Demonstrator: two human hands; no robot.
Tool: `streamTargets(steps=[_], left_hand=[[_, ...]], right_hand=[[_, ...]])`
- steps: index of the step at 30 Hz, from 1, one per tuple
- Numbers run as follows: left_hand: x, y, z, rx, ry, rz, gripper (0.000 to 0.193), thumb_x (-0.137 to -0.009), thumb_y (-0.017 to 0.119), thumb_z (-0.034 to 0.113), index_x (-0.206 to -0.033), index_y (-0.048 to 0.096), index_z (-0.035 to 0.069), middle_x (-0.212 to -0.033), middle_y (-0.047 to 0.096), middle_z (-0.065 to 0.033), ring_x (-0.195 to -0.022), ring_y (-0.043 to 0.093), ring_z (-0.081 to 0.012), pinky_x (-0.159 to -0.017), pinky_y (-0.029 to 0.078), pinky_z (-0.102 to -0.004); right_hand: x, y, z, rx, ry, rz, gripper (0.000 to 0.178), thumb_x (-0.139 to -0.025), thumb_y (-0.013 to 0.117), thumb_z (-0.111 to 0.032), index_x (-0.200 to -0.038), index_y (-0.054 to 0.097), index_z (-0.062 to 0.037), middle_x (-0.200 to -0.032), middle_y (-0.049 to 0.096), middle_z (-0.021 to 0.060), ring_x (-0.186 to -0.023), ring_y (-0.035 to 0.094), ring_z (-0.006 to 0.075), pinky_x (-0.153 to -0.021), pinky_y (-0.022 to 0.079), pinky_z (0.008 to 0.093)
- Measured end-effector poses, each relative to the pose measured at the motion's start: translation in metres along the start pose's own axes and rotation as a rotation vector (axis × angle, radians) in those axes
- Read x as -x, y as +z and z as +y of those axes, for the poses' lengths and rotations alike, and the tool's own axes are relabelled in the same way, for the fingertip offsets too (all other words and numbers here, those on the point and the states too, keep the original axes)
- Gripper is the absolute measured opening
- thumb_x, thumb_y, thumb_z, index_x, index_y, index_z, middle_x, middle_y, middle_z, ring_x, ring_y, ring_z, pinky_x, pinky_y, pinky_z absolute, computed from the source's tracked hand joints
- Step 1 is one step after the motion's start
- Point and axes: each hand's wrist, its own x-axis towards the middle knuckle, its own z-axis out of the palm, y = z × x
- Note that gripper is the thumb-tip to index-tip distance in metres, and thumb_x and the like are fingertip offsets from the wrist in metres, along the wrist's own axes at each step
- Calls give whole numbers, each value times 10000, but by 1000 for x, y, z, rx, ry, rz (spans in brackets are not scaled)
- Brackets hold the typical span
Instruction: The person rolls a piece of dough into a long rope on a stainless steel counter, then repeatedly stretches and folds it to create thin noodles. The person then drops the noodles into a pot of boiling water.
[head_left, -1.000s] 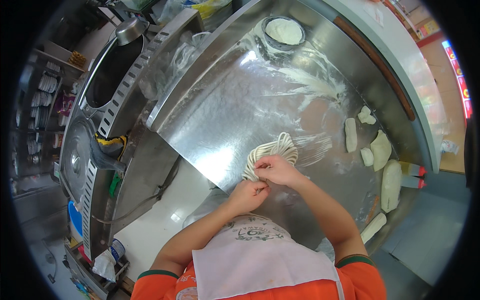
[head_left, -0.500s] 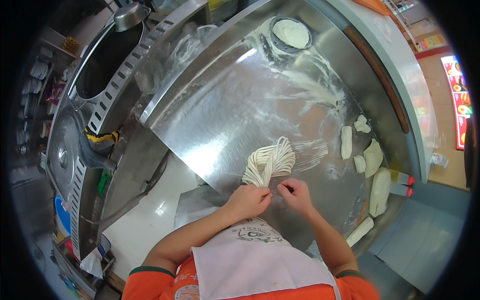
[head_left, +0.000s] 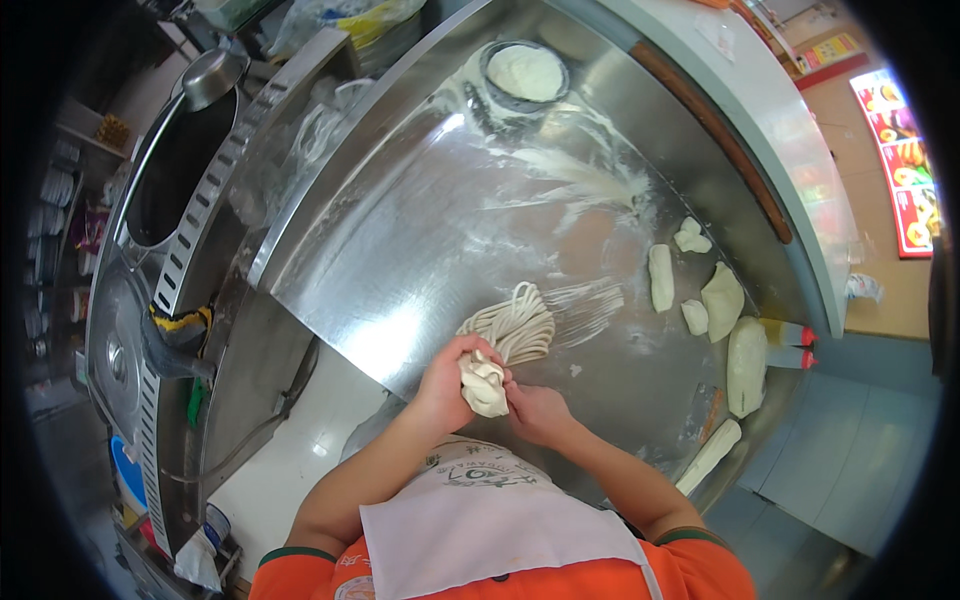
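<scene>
A bundle of pulled noodles lies in a fan of strands on the steel worktop, near its front edge. At the near end of the strands, a smooth lump of dough sits in my left hand, whose fingers are wrapped round it. My right hand is closed beside it, thumb and fingers pinched against the right side of the lump. Its fingertips are partly hidden. How the lump joins the strands is covered by my left fingers.
Flour covers parts of the steel worktop. A bowl of flour stands at the back. Along the right side lie several dough pieces, with two red-capped bottles beyond. A wooden rolling pin rests along the right wall. A deep pot stands left.
My left hand has turned palm up, bringing the dough lump into sight. My right hand has moved left and closed against it. The view has shifted, moving the scene slightly left.
</scene>
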Motion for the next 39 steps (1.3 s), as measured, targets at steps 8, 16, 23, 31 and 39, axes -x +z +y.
streamTargets(steps=[8, 16, 23, 31, 39], left_hand=[[-8, 42, 18, 75, 108, -61, 288, -927, 482, 298, -752, 540, 77, -782, 592, -116, -712, 589, -310, -707, 515, -458], [17, 94, 61, -66, 299, -158, 234, -879, 498, 221, -713, 543, 62, -705, 591, -123, -661, 596, -304, -683, 531, -447], [261, 167, 125, -225, 777, -910, 274, -984, 422, 230, -785, 518, 68, -739, 528, -83, -619, 552, -214, -633, 572, -417], [389, 119, 70, -402, 862, -1123, 363, -1050, 244, 318, -798, 394, 103, -711, 416, -61, -562, 406, -212, -565, 435, -352], [459, 177, 123, -609, 966, -1320, 319, -1043, 367, 284, -782, 414, 107, -722, 382, 2, -596, 390, -133, -621, 417, -302]], right_hand=[[-72, -26, -6, -136, 256, 141, 383, -998, 383, -340, -1124, 615, -63, -868, 669, 224, -855, 645, 409, -734, 502, 501], [-104, -57, -9, 35, 312, 232, 465, -961, 421, -415, -1123, 683, -68, -1106, 681, 176, -1038, 648, 335, -893, 506, 433], [-95, -165, -107, -202, 76, 531, 523, -997, 297, -444, -1183, 614, -72, -1141, 629, 233, -1067, 586, 414, -919, 475, 462], [-99, -139, -22, -196, 241, 449, 447, -998, 423, -365, -1368, 502, -127, -1400, 498, 131, -1309, 439, 305, -1129, 290, 403], [-91, -299, -58, -280, -195, 981, 480, -931, 430, -411, -1153, 641, -41, -1112, 652, 216, -1076, 581, 415, -934, 451, 448]])
